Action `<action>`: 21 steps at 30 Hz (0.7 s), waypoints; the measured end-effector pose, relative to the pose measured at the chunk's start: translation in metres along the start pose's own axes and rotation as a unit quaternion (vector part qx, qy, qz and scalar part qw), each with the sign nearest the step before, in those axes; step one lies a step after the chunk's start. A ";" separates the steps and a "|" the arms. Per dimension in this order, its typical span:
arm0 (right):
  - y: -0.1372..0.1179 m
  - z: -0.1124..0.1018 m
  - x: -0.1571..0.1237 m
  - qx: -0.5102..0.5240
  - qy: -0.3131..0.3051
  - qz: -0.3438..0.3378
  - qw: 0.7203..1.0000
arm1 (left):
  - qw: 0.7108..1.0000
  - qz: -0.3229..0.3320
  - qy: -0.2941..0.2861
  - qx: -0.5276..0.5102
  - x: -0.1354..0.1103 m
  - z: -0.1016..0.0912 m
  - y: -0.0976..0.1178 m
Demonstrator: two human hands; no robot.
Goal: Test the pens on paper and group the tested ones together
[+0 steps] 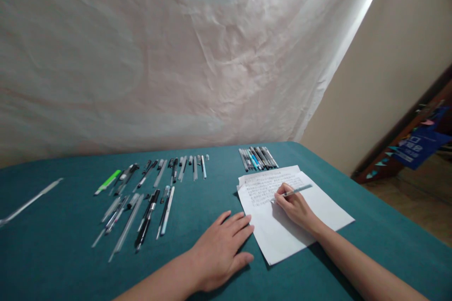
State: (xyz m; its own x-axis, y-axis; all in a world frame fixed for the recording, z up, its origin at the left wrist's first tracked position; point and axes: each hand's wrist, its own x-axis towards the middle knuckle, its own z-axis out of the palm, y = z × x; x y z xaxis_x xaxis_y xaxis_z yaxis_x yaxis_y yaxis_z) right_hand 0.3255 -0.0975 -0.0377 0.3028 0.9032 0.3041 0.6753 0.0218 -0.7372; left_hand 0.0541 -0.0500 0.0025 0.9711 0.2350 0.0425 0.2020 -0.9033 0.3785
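My right hand (pixel 293 204) pinches a slim translucent pen (pixel 300 189), its tip down at the last written line on a white sheet of paper (pixel 310 230). Rows of small handwriting cover the sheet's upper left part, and at least one more sheet lies beneath. My left hand (pixel 224 249) lies flat on the dark green tabletop, palm down and fingers spread, with its fingertips close to the paper's left edge. Nothing is held in it.
Several pens and separated pen parts lie in two rows at the left, among them a green highlighter (pixel 108 182) and a thick black pen (pixel 147 220). A tight row of pens (pixel 257 158) sits beyond the paper. A pale crinkled sheet (pixel 197 56) hangs behind the green table (pixel 45 254).
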 end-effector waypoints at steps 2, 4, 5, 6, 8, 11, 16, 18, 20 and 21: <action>0.000 0.000 -0.001 0.002 0.003 0.002 1.000 | 1.000 0.001 0.003 0.001 0.000 0.000 0.000; 0.001 0.001 -0.001 0.006 0.004 0.006 1.000 | 1.000 0.001 0.004 0.002 0.000 0.001 -0.001; 0.001 0.001 -0.001 0.008 0.004 0.005 1.000 | 1.000 0.002 0.004 0.003 0.000 0.001 -0.001; 0.001 0.001 -0.001 0.010 0.004 0.002 1.000 | 1.000 0.003 0.005 0.003 0.000 0.001 -0.001; 0.002 0.002 -0.001 0.010 0.001 0.000 1.000 | 1.000 0.005 0.009 0.002 -0.001 0.002 -0.001; 0.002 0.003 -0.001 0.007 0.002 0.003 1.000 | 1.000 0.005 0.013 0.000 -0.001 0.001 -0.001; 0.001 0.004 -0.001 0.003 0.007 -0.015 1.000 | 1.000 -0.002 0.003 0.000 -0.001 -0.001 0.001; 0.000 0.003 -0.001 0.005 0.003 -0.011 1.000 | 1.000 -0.002 0.000 0.001 -0.002 -0.001 0.000; -0.001 0.002 -0.001 0.007 0.002 -0.009 1.000 | 1.000 0.000 0.002 0.001 -0.002 0.000 0.000; -0.001 0.002 -0.002 0.008 0.003 -0.009 1.000 | 1.000 0.001 0.004 0.002 -0.002 0.000 0.000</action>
State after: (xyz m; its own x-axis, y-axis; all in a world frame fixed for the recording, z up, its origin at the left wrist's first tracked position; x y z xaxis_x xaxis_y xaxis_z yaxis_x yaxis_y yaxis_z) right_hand 0.3232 -0.0982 -0.0386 0.2943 0.9003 0.3207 0.6702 0.0448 -0.7408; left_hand 0.0522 -0.0503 0.0021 0.9703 0.2365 0.0505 0.2010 -0.9048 0.3755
